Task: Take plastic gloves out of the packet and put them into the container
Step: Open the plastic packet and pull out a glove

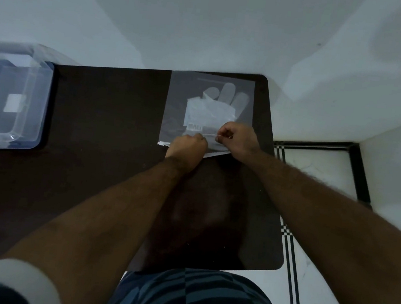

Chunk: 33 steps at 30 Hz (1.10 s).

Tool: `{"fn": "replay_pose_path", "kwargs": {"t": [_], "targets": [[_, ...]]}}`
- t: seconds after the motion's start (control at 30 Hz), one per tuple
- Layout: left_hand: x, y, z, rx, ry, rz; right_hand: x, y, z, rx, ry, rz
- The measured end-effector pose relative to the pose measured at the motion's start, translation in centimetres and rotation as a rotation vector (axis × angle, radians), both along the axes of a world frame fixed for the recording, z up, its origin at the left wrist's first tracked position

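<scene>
A clear plastic packet [210, 91] lies flat on the dark table [103, 122], near its far right corner. Folded plastic gloves [211, 113] show through it, with glove fingers pointing away from me. My left hand [189, 147] and my right hand [239, 138] are both pinched on the packet's near edge, close together, with a thin strip of plastic stretched between them. A clear plastic container [12, 100] stands at the table's far left edge, with only a white label visible on its bottom.
White walls rise behind the table and to its right. On the right, a tiled floor [316, 169] with black lines lies below the table edge. My striped shorts [199, 297] are at the bottom of the view.
</scene>
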<state>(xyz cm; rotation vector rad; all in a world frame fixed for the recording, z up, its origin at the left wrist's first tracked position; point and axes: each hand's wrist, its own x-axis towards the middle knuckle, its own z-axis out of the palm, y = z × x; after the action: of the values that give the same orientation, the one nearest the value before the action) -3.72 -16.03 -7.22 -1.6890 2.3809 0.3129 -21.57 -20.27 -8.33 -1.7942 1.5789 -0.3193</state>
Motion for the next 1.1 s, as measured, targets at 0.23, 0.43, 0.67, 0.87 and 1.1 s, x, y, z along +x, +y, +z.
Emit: {"fn": "replay_pose_path", "kwargs": {"t": [0.23,0.43,0.67,0.87,1.1], "targets": [[0.1,-2.0,0.0,-0.059,-0.092,-0.161,0.1,-1.1,-0.2,-0.005,0.005,-0.053],[0.4,-3.0,-0.8,-0.116,-0.154,-0.283,0.3,-1.5,-0.3,-0.013,-0.004,-0.086],[1.0,-3.1,-1.5,-0.103,-0.056,-0.294,0.1,-1.8,-0.4,-0.012,0.044,-0.052],[1.2,-1.7,-1.2,-0.217,-0.001,-0.332,-0.1,-2.7,-0.3,-0.026,0.058,0.01],[1.5,0.5,-0.9,-0.246,0.046,-0.346,-0.4,-3.4,0.0,-0.067,0.085,0.068]]}}
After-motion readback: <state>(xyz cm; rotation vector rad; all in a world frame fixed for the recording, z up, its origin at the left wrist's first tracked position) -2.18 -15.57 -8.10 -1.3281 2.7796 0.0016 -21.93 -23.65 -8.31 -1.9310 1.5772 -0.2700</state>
